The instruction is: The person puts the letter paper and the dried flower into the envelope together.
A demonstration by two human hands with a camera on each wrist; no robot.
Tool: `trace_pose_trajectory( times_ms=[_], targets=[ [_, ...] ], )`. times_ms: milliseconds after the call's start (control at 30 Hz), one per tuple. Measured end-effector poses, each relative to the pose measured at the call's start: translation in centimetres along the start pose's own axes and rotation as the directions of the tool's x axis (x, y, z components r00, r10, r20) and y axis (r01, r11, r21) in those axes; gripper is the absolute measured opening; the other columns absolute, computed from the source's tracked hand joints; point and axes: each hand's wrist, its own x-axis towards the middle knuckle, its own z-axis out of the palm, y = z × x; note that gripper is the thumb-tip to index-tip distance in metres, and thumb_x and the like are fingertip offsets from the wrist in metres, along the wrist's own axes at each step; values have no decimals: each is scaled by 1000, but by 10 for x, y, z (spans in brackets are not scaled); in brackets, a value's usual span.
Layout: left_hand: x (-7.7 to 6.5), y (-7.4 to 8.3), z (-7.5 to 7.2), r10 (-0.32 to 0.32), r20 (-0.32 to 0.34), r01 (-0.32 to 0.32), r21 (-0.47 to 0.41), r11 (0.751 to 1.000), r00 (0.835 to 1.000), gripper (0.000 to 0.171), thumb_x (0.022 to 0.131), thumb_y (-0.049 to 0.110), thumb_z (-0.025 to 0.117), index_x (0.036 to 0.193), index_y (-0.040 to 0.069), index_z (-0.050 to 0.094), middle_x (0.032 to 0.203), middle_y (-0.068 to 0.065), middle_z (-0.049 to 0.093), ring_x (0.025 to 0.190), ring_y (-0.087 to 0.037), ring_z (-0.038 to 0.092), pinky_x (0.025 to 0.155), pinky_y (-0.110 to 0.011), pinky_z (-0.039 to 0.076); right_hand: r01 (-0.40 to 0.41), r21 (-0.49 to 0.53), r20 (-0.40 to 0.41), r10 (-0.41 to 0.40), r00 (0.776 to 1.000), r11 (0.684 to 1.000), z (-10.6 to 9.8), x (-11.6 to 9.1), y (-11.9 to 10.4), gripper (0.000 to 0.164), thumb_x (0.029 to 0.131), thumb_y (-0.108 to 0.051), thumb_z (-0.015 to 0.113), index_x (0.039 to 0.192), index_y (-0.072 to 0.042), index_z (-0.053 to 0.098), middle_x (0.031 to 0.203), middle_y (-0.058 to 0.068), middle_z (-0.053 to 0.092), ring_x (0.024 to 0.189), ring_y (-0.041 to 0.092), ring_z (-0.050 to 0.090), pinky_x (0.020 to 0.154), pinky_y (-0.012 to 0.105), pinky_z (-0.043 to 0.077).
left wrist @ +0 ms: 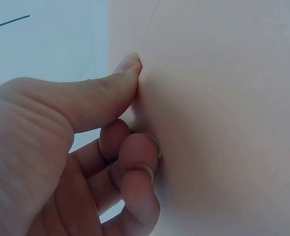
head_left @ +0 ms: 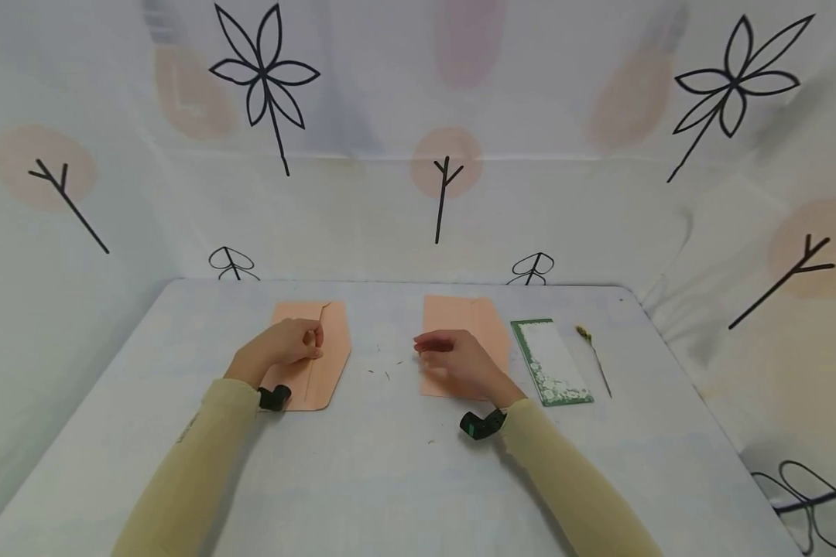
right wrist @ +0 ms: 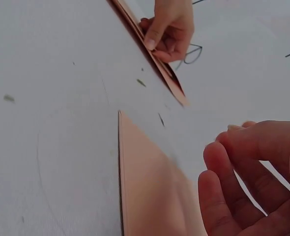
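Note:
My left hand (head_left: 286, 344) is over the peach envelope (head_left: 330, 379) on the left side of the table. In the left wrist view its thumb and forefinger pinch the edge of that envelope's peach paper (left wrist: 223, 108); the other fingers curl beneath. From the right wrist view, this envelope (right wrist: 172, 91) gapes slightly by the left hand (right wrist: 170, 29). My right hand (head_left: 460, 360) hovers at a second peach envelope (head_left: 470, 309), its fingers loosely bent with nothing visible between them. That second envelope (right wrist: 145, 187) lies flat beside the right hand (right wrist: 253, 177).
Right of the second envelope lies a white card with a green floral border (head_left: 552, 360). Farther right is a thin-stemmed dried flower (head_left: 594, 360). Small plant bits (head_left: 387, 376) are scattered between the envelopes. A printed white cloth (head_left: 362, 224) hangs behind the table.

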Motion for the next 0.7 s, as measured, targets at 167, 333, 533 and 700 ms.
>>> trace_pose_trajectory(
  times_ms=[167, 333, 533, 700],
  targets=[
    [0, 0, 0, -5, 0, 5, 4, 1000, 1000, 15, 93, 19, 70, 95, 14, 57, 73, -2, 46, 65, -19, 44, 64, -34, 34, -23, -15, -44, 23, 999, 1000, -19, -7, 4, 32, 93, -6, 69, 125, -5, 68, 118, 8, 70, 114, 22, 63, 97, 38, 47],
    [1, -1, 0, -22, 8, 22, -2, 1000, 1000, 15, 93, 20, 71, 95, 14, 56, 74, -2, 45, 67, -19, 44, 65, -34, 34, -62, -11, -73, 61, 995, 998, -39, -15, 12, 34, 93, -9, 69, 127, -3, 66, 119, 9, 69, 114, 24, 63, 93, 36, 50],
    [2, -2, 1, -27, 6, 27, 1, 1000, 1000, 14, 93, 21, 70, 95, 15, 57, 73, -2, 45, 68, -19, 46, 65, -34, 34, -102, -62, -131, 93, 987, 993, -61, -29, 18, 35, 94, -9, 68, 129, -5, 64, 122, 9, 68, 117, 26, 61, 94, 39, 49],
    [0, 0, 0, -21, 1, 21, 6, 1000, 1000, 14, 93, 20, 69, 95, 15, 57, 76, -3, 49, 70, -20, 47, 67, -35, 36, -156, -172, -204, 120, 972, 973, -76, -41, 20, 34, 95, -14, 67, 129, -8, 64, 124, 8, 67, 116, 26, 60, 92, 39, 50]
  ],
)
